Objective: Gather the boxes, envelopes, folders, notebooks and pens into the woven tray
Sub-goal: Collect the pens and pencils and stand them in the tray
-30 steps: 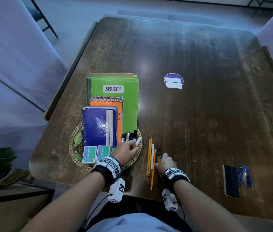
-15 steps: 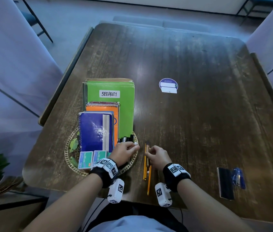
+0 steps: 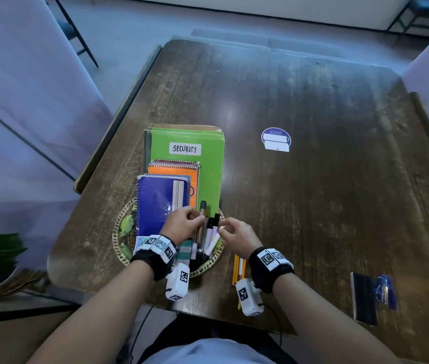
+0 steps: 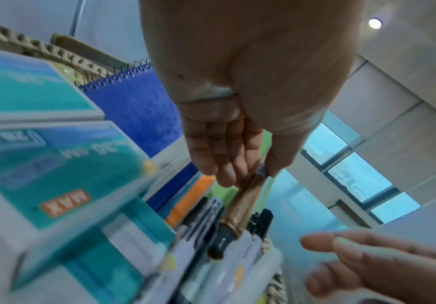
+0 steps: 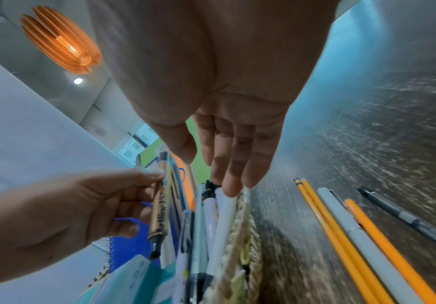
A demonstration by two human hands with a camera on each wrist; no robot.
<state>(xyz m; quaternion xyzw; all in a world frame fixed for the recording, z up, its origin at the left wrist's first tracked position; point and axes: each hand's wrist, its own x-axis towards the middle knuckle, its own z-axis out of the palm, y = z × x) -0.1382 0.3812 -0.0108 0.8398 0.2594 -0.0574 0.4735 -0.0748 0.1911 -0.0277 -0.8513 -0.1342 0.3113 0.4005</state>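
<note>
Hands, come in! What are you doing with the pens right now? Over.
Left hand pinches a copper pen over the woven tray. Right hand open, fingertips on white pens. Pencils still on table.

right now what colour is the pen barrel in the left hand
Copper-brown with a dark tip: the pen pinched by the left hand, clearest in the left wrist view.

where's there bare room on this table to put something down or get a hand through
Bare wood: the far half of the table beyond the green folder and round sticker, and the stretch between the pencils and black eraser. Crowded: the woven tray, where the left hand pinches a pen and the right hand touches others.
</note>
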